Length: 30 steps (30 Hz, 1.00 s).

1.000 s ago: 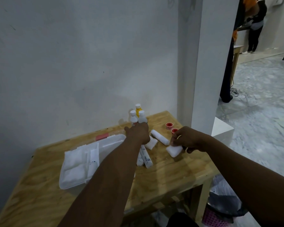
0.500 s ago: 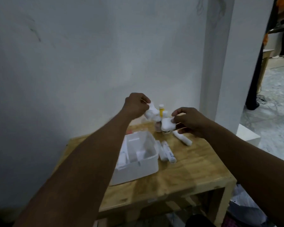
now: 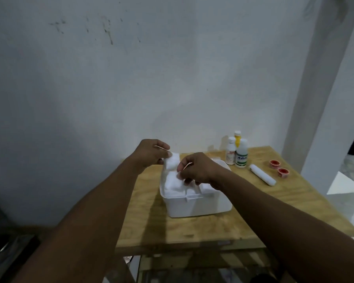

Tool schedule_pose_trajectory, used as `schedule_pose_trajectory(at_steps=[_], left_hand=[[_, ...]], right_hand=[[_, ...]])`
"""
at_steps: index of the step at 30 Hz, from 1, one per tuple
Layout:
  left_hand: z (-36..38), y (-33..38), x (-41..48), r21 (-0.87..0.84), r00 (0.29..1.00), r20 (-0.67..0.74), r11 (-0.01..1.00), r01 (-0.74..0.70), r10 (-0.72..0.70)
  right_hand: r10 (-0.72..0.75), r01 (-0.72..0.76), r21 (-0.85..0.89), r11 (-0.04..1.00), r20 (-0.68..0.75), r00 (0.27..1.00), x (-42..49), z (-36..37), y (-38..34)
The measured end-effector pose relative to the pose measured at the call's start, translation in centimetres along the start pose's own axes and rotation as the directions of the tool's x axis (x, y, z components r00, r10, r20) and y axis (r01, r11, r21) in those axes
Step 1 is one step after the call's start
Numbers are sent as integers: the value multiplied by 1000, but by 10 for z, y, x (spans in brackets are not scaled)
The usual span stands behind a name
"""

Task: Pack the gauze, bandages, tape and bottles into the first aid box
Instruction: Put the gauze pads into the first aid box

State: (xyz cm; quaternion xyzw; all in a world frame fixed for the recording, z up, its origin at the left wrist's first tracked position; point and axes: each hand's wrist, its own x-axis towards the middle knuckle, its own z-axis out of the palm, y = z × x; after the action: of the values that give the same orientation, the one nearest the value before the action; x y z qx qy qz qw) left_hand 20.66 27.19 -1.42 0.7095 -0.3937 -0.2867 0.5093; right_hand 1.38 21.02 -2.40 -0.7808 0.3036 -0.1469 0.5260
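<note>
The white first aid box stands open on the wooden table. Over its far left corner my left hand pinches a white gauze pad. My right hand hovers just above the box and holds a second white gauze piece against the white packing inside. Three bottles stand behind the box on the right, one of them yellow. A white bandage roll lies to the right. Two red tape rolls sit near the table's right edge.
A grey-white wall rises directly behind the table, and a white pillar stands at the right. The table's front edge is near me, with wooden framing below. Pale floor shows at the far right.
Both hands have carried the white gauze pieces from beside the bottles to above the box. The camera view swung left, so the box now sits in the centre.
</note>
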Motion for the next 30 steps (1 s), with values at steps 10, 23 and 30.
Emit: schedule_pose_trajectory(at_steps=[10, 23, 30], left_hand=[[7, -26, -8, 427, 987, 38, 891, -156, 155], [14, -47, -19, 521, 980, 14, 835, -176, 198], [13, -41, -19, 516, 979, 41, 835, -191, 198]], right_hand=[[-371, 296, -458, 839, -83, 925, -6, 20, 15], [-351, 343, -554, 759, 96, 932, -14, 27, 19], [-380, 366, -543, 755, 92, 920, -17, 20, 16]])
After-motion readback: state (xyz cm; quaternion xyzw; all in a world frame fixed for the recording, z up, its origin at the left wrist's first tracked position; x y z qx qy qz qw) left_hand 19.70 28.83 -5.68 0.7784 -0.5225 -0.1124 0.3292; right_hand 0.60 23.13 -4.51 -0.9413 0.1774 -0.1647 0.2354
